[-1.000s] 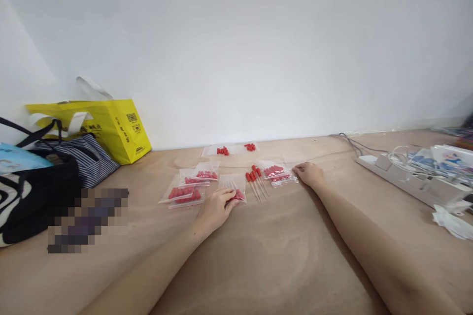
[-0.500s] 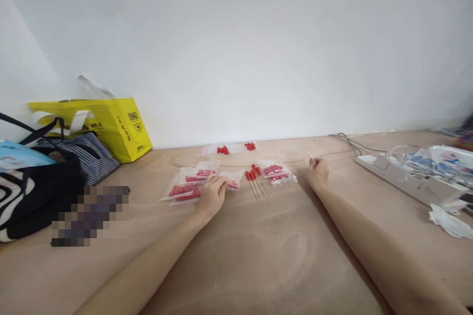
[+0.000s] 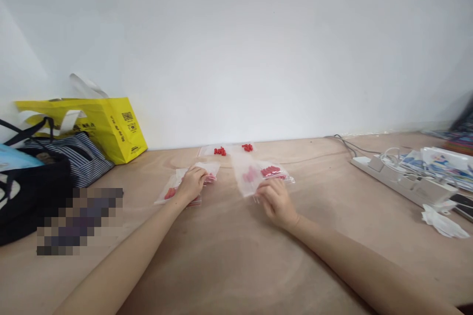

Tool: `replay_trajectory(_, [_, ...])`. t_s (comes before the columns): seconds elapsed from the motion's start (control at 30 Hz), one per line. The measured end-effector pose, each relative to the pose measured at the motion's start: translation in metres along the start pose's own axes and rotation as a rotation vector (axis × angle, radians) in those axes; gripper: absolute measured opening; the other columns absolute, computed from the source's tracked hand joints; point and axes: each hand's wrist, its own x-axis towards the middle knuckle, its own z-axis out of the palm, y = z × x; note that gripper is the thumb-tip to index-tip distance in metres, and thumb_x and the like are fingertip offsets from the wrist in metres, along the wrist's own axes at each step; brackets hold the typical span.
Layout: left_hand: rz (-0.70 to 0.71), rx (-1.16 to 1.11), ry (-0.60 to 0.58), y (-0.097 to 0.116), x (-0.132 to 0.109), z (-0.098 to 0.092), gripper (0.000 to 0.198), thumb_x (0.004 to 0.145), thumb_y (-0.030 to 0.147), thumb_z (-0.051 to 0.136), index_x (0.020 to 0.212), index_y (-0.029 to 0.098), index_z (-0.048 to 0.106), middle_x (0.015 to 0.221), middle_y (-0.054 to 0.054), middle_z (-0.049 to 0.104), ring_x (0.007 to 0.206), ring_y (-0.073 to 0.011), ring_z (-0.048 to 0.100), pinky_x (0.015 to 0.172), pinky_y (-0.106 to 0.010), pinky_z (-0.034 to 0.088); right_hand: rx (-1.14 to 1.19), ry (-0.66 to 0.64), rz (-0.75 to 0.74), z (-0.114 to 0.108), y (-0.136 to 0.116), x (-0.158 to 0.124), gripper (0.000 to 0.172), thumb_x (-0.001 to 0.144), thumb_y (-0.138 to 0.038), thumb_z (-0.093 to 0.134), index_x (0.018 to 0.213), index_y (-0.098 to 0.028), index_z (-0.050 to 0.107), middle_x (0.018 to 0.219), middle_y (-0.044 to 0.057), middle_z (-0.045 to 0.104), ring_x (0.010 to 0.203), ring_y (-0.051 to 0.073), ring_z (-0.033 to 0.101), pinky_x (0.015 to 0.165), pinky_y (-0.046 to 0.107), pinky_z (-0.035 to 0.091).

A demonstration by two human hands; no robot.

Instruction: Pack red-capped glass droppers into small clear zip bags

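My left hand [image 3: 192, 183] is closed at the left cluster of clear plastic zip bags, its fingertips pinching a bag [image 3: 212, 177] with red pieces inside. Under and beside it lie more bags with red rubber bulbs [image 3: 170, 193]. My right hand [image 3: 276, 202] is closed, fingertips at the lower corner of a frosted plastic bag [image 3: 242, 170]. That bag lies over red-bulbed droppers, which show faintly through it; a few thin tips stick out below. Just beyond the right hand are bags of red bulbs [image 3: 271, 172].
Loose red bulbs [image 3: 219, 151] and a second small pile [image 3: 247, 147] lie on clear plastic near the wall. A yellow bag [image 3: 125, 133] and dark bags stand left. On the right are a white power strip [image 3: 399, 179], cables and a crumpled white glove-like thing [image 3: 444, 221].
My right hand has come left and nearer, to the droppers. A frosted bag now covers them. My left hand has moved left with the bag in its fingers.
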Motion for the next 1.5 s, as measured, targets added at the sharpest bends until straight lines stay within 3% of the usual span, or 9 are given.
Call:
replay_trajectory(0.17, [-0.083,0.081,0.004,0.036,-0.022,-0.025,0.023,0.083,0.017,0.04,0.093,0.021,0.06,0.098,-0.006,0.063,0.098,-0.026,0.05,0.088,-0.047,0.029,0.177,-0.325,-0.195,0.005,-0.021,0.001,0.015,0.083,-0.021,0.048,0.077,-0.022,0.062,0.093,0.004,0.057,0.083,0.015,0.049,0.073,0.028,0.039])
replay_trajectory(0.23, [-0.059,0.064,0.02,0.053,-0.031,-0.038,0.028,0.085,0.014,0.033,0.094,0.021,0.058,0.097,-0.006,0.063,0.097,-0.0231,0.051,0.09,-0.043,0.03,0.225,-0.438,-0.197,0.003,-0.018,0.0,0.016,0.083,-0.028,0.051,0.073,-0.022,0.063,0.099,0.005,0.056,0.088,0.015,0.05,0.074,0.028,0.04])
replay_trajectory(0.33, [0.031,-0.156,0.027,0.07,-0.041,-0.052,0.025,0.087,0.017,0.033,0.088,0.018,0.057,0.085,-0.006,0.062,0.087,-0.0204,0.055,0.08,-0.033,0.041,0.29,-0.542,-0.148,-0.002,-0.012,0.001,0.016,0.084,-0.031,0.051,0.081,-0.022,0.063,0.107,0.006,0.055,0.094,0.016,0.05,0.079,0.028,0.04])
replay_trajectory(0.43, [0.16,-0.304,-0.259,0.08,-0.045,-0.054,0.022,0.088,0.023,0.038,0.098,0.018,0.057,0.097,-0.006,0.062,0.096,-0.0195,0.055,0.085,-0.032,0.042,0.284,-0.498,0.012,-0.008,-0.007,-0.001,0.021,0.085,-0.032,0.048,0.098,-0.019,0.058,0.101,0.008,0.058,0.091,0.017,0.051,0.079,0.03,0.04])
replay_trajectory(0.53, [0.26,-0.3,-0.587,0.087,-0.049,-0.047,0.04,0.087,0.033,0.045,0.126,0.024,0.042,0.133,-0.006,0.043,0.123,-0.0245,0.035,0.1,-0.041,0.03,0.174,-0.402,0.226,-0.013,-0.004,-0.004,0.019,0.085,-0.031,0.047,0.085,-0.017,0.059,0.076,0.005,0.06,0.074,0.016,0.051,0.071,0.031,0.04])
replay_trajectory(0.67, [0.205,-0.225,-0.795,0.096,-0.057,-0.04,0.05,0.09,0.045,0.037,0.136,0.028,0.026,0.144,-0.007,0.021,0.131,-0.0261,0.015,0.105,-0.049,0.016,0.138,-0.508,0.239,-0.019,-0.008,-0.008,0.016,0.083,-0.028,0.051,0.076,-0.019,0.062,0.068,0.003,0.058,0.07,0.016,0.049,0.071,0.031,0.038])
replay_trajectory(0.83, [0.079,-0.162,-0.827,0.105,-0.065,-0.042,0.051,0.091,0.049,0.03,0.137,0.027,0.024,0.145,-0.008,0.017,0.132,-0.0247,0.012,0.104,-0.051,0.014,0.225,-0.596,0.182,-0.019,-0.016,-0.009,0.016,0.08,-0.025,0.054,0.091,-0.022,0.065,0.075,0.003,0.059,0.074,0.016,0.049,0.073,0.031,0.04])
replay_trajectory(1.5, [0.036,-0.142,-0.828,0.109,-0.067,-0.044,0.051,0.09,0.049,0.032,0.136,0.028,0.026,0.145,-0.006,0.017,0.132,-0.0233,0.013,0.105,-0.048,0.014,0.299,-0.567,0.098,-0.014,-0.01,-0.011,0.02,0.082,-0.025,0.052,0.097,-0.022,0.065,0.078,0.005,0.059,0.075,0.015,0.051,0.071,0.03,0.042])
